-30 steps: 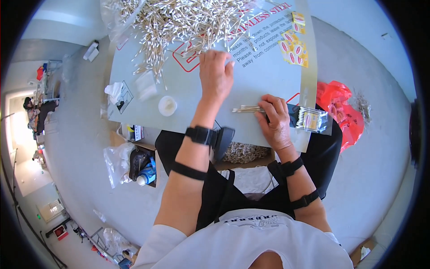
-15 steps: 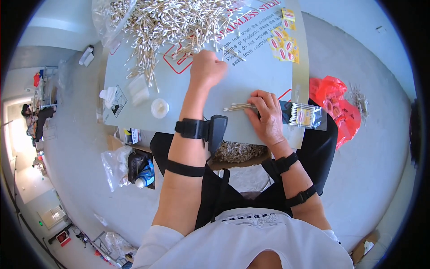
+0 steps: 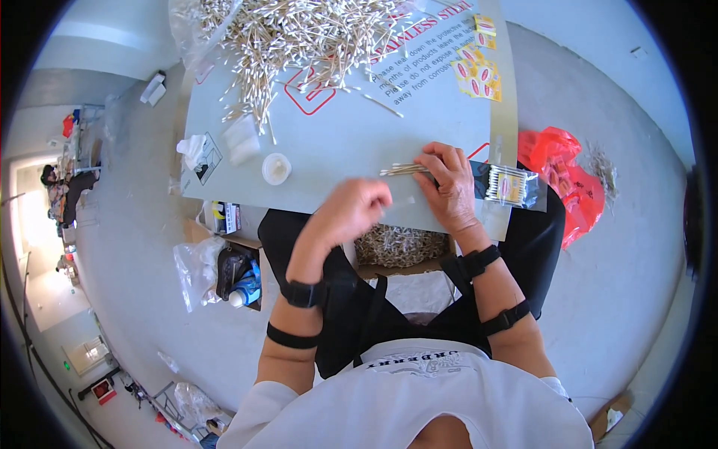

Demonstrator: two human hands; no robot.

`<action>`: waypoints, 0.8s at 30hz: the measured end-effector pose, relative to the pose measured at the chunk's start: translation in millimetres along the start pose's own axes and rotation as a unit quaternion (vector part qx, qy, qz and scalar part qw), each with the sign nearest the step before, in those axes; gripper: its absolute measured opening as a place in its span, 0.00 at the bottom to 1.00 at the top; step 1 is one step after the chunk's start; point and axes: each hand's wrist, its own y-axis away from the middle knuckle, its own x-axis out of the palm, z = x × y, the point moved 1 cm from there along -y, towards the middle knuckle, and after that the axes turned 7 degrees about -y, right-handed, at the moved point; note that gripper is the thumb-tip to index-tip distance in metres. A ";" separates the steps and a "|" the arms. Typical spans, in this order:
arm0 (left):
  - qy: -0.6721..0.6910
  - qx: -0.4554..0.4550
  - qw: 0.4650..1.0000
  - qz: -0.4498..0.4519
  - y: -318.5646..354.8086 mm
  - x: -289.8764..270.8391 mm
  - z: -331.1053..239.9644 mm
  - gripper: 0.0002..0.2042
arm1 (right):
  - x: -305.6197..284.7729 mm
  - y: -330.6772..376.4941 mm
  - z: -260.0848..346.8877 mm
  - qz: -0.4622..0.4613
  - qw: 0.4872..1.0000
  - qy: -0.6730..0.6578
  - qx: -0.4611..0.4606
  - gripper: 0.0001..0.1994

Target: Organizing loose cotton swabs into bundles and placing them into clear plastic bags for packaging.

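My right hand rests near the table's front right, its bent fingers closed on a small bundle of cotton swabs whose white tips point left. Beside it lies a flat clear pack with a row of swabs and a yellow label, reaching past the table's edge. Smeared by motion, my left hand is at the front edge with its fingers pinched. A faint swab seems to stick out from them to the right. At the back spreads a big heap of loose cotton swabs.
A round white tub, clear plastic wrap and crumpled tissue lie on the left of the table. Yellow labels lie far right. Below the front edge is a box of swabs; a red bag is on the right.
My left hand has come back from the swab heap toward the table's front edge. My right hand stays on the bundle. The view has shifted slightly.
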 end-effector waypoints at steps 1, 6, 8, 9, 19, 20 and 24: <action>-0.002 0.013 0.999 0.038 7.1 10.1 -2.2 0.05 | 0.5 -0.4 0.4 0.000 1.000 -0.003 -0.002 0.12; -0.063 0.043 0.956 -0.284 -15.4 -1.9 16.4 0.09 | -2.4 -1.8 4.3 0.005 1.000 0.004 0.009 0.13; -0.177 0.045 0.879 -0.440 -43.4 -29.0 37.8 0.13 | -1.0 -2.2 3.8 0.004 1.000 0.002 0.003 0.13; -0.246 0.020 0.848 -0.470 -55.5 -47.0 41.1 0.14 | -0.3 -2.8 3.9 0.003 1.000 0.001 -0.001 0.13; -0.258 -0.087 0.847 -0.457 -125.0 -72.9 53.4 0.06 | -2.1 -1.9 4.3 0.015 1.000 0.002 0.013 0.12; -0.258 -0.087 0.847 -0.456 -125.6 -70.3 54.2 0.06 | -1.6 -2.1 4.9 0.013 1.000 -0.002 0.009 0.12; -0.169 -0.043 0.861 -0.478 -122.4 -72.1 48.5 0.06 | -1.5 -1.9 3.6 0.009 1.000 0.002 0.001 0.12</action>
